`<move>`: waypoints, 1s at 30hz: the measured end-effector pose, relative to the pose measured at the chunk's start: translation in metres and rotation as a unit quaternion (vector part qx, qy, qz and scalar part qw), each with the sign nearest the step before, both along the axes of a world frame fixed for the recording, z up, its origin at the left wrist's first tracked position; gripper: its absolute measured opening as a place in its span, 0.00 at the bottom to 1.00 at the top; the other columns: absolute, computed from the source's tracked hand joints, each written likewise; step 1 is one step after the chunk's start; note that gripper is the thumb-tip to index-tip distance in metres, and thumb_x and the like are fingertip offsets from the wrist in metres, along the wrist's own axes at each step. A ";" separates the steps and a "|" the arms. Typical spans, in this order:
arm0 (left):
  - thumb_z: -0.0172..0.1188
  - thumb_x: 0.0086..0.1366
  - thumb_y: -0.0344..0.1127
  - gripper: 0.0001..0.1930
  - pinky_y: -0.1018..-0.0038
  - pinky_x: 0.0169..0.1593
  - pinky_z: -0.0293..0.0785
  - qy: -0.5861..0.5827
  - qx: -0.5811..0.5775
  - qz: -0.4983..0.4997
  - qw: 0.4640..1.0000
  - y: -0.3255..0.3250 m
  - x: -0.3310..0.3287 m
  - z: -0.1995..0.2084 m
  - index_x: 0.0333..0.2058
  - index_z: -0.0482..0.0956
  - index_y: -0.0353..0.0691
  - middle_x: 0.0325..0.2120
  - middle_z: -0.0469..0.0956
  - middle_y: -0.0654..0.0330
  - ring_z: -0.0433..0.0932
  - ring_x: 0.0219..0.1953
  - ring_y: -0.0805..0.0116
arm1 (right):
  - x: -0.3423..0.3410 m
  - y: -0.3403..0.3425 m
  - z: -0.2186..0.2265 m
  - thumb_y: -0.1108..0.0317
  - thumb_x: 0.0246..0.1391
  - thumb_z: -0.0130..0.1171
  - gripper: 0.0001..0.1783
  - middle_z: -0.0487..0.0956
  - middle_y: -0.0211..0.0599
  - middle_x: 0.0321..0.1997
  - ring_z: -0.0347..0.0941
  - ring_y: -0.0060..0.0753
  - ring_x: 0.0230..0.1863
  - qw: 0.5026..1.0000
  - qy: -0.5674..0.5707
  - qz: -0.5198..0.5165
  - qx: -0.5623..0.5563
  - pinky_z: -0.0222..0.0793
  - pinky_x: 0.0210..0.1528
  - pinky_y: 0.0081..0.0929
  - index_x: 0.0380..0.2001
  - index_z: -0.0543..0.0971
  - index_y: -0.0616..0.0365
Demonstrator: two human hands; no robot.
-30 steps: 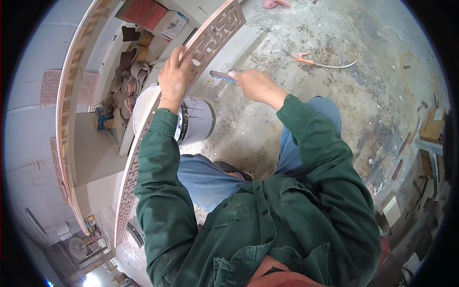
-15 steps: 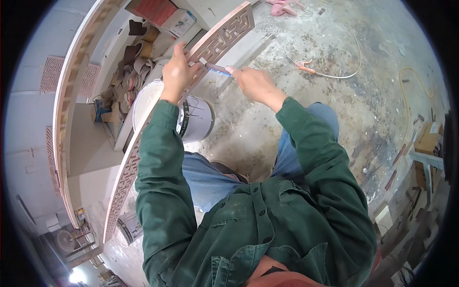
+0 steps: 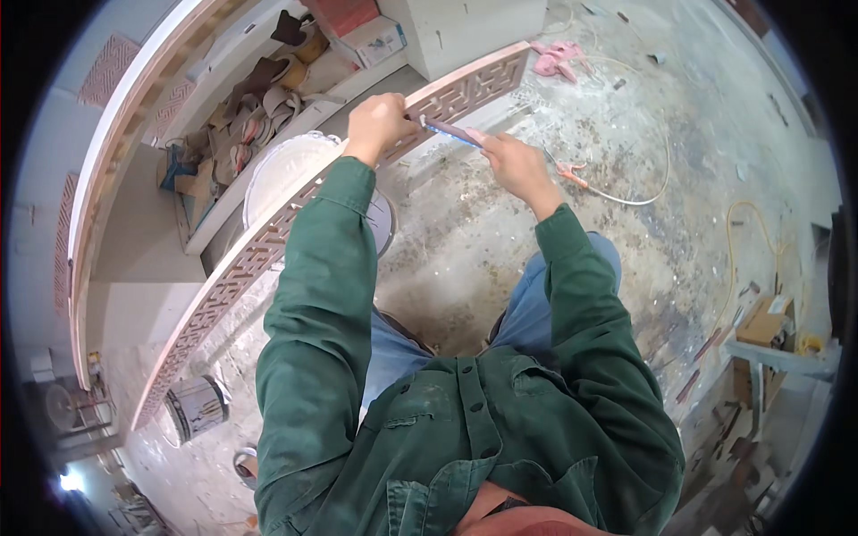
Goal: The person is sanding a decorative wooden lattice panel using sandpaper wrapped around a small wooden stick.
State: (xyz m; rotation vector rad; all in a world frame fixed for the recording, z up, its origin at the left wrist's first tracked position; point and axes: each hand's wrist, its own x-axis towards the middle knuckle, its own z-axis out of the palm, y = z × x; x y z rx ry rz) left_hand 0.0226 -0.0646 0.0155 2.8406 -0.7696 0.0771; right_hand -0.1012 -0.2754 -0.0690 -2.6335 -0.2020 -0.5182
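gripping fretwork panel (image 3: 234, 266) in left hand (image 3: 375, 125), narrow tool (image 3: 452, 131) in right hand (image 3: 520, 170); white printed box (image 3: 379, 41) beyond, wording unreadable

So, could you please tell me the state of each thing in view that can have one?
Left hand: gripping the panel
Panel: cut through in a pattern, partly hidden by the left arm
Right hand: closed on the stick
Stick: held, far end at the panel
Bucket: standing, partly covered by the panel
Pink cloth: crumpled
White hose: curved on the floor
Lamp: lit
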 end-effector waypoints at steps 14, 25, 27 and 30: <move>0.65 0.43 0.41 0.10 0.60 0.35 0.76 -0.114 -0.092 -0.006 0.989 0.002 0.003 -0.034 0.21 0.81 0.41 0.21 0.79 0.50 0.80 0.29 0.50 | 0.013 0.043 -0.008 0.69 0.56 0.47 0.28 0.77 0.49 0.30 0.76 0.55 0.29 0.992 0.053 -0.083 -0.083 0.72 0.32 0.49 0.62 0.65 0.40; 0.65 0.42 0.38 0.08 0.59 0.34 0.75 -0.127 -0.093 0.004 0.988 0.008 0.009 -0.038 0.22 0.81 0.43 0.23 0.80 0.51 0.80 0.30 0.50 | 0.005 0.062 0.005 0.73 0.52 0.47 0.21 0.79 0.54 0.29 0.78 0.58 0.31 0.981 0.128 -0.097 -0.111 0.73 0.33 0.51 0.51 0.69 0.63; 0.59 0.46 0.31 0.07 0.60 0.38 0.77 -0.101 -0.103 -0.016 0.989 -0.001 0.000 -0.019 0.25 0.83 0.39 0.27 0.81 0.47 0.81 0.33 0.49 | 0.016 0.056 0.006 0.73 0.52 0.46 0.18 0.80 0.54 0.29 0.78 0.57 0.30 0.986 0.089 -0.091 -0.108 0.74 0.33 0.50 0.47 0.70 0.63; 0.59 0.46 0.32 0.08 0.60 0.39 0.77 -0.083 -0.091 -0.022 0.992 -0.002 -0.001 -0.015 0.26 0.84 0.39 0.27 0.81 0.47 0.81 0.34 0.49 | 0.050 0.063 0.017 0.74 0.52 0.46 0.17 0.80 0.53 0.30 0.78 0.57 0.31 0.984 0.099 -0.090 -0.116 0.74 0.34 0.49 0.46 0.71 0.62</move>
